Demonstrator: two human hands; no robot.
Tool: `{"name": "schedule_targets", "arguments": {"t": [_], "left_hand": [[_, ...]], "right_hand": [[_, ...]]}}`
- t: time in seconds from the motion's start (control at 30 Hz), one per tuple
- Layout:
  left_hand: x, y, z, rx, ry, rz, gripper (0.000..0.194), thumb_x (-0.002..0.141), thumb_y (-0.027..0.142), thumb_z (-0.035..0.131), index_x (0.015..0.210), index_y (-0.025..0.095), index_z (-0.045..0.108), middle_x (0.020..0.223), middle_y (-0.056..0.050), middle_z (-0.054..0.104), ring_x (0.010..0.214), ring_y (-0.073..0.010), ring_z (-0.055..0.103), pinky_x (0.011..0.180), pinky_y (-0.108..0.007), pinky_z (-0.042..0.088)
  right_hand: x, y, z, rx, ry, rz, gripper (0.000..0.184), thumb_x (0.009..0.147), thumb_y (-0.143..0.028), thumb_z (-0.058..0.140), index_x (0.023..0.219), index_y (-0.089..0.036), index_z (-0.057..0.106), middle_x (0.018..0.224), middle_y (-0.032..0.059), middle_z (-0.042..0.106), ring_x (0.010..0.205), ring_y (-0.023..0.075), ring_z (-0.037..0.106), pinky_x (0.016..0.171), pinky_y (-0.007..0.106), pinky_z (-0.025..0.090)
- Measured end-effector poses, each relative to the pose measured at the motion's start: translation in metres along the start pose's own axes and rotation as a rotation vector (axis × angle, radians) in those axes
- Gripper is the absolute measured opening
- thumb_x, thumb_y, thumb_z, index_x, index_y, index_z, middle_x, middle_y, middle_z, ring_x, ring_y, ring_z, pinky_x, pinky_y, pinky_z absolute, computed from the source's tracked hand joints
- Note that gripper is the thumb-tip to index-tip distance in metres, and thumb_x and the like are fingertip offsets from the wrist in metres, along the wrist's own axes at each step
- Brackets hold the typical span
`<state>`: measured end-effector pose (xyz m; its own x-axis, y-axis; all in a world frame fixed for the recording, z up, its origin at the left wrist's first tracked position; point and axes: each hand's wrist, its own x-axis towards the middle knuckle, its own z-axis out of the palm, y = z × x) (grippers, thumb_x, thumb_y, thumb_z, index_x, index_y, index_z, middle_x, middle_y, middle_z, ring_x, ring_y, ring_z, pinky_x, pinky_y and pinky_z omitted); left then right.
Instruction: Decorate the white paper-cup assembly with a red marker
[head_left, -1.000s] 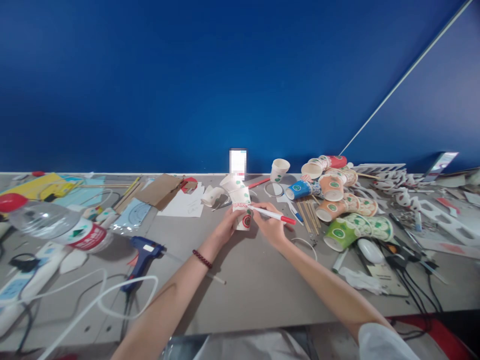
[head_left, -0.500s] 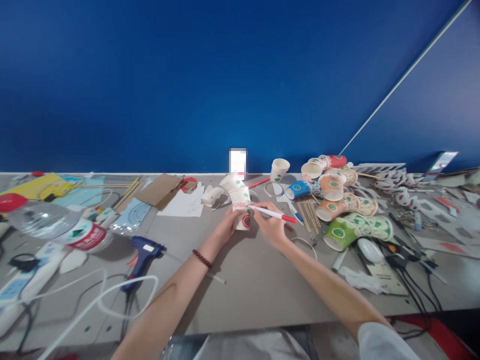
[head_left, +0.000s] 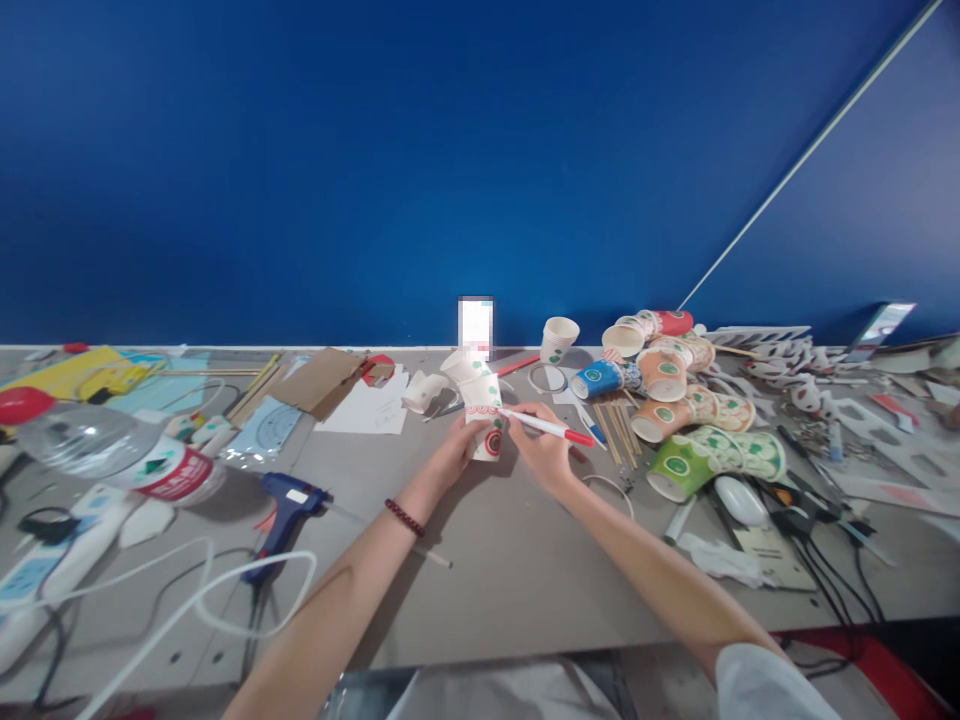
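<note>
Near the middle of the table, my left hand (head_left: 453, 450) is closed around the lower part of a stack of white paper cups (head_left: 478, 392) with green spots. The lowest cup bears red drawn curves and a red round mark. My right hand (head_left: 541, 446) is closed on a red-and-white marker pen (head_left: 551, 428). The pen's tip points left and meets the side of the cups near the red curves. Its red end sticks out to the right of my fingers. Part of the lowest cup is hidden behind my left fingers.
A glue gun (head_left: 285, 515), a plastic bottle (head_left: 142, 455) and a power strip (head_left: 45, 570) lie on the left. Coloured paper cups (head_left: 675, 478) are on the right beside wooden sticks (head_left: 619, 435). A single white cup (head_left: 559, 342) stands behind; a phone (head_left: 476, 325) leans on the blue wall.
</note>
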<state>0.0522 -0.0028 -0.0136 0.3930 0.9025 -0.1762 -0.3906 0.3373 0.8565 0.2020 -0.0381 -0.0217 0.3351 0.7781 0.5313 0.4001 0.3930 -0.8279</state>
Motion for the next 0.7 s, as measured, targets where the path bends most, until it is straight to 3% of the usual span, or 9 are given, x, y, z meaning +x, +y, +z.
{"name": "schedule_targets", "arguments": {"t": [0.7], "left_hand": [[-0.0035,0.0036,0.0043,-0.014,0.006,-0.016,0.031,0.071,0.025,0.082,0.099,0.014,0.075,0.094,-0.008,0.077,0.086,-0.0208,0.068,0.083,-0.033,0.052]], "right_hand": [[-0.0004,0.0005,-0.0024,-0.001,-0.036,0.005,0.008,0.084,-0.030,0.066,0.087,-0.024,0.071,0.085,0.0047,0.079,0.076,0.0235,0.075,0.070,0.036,0.061]]}}
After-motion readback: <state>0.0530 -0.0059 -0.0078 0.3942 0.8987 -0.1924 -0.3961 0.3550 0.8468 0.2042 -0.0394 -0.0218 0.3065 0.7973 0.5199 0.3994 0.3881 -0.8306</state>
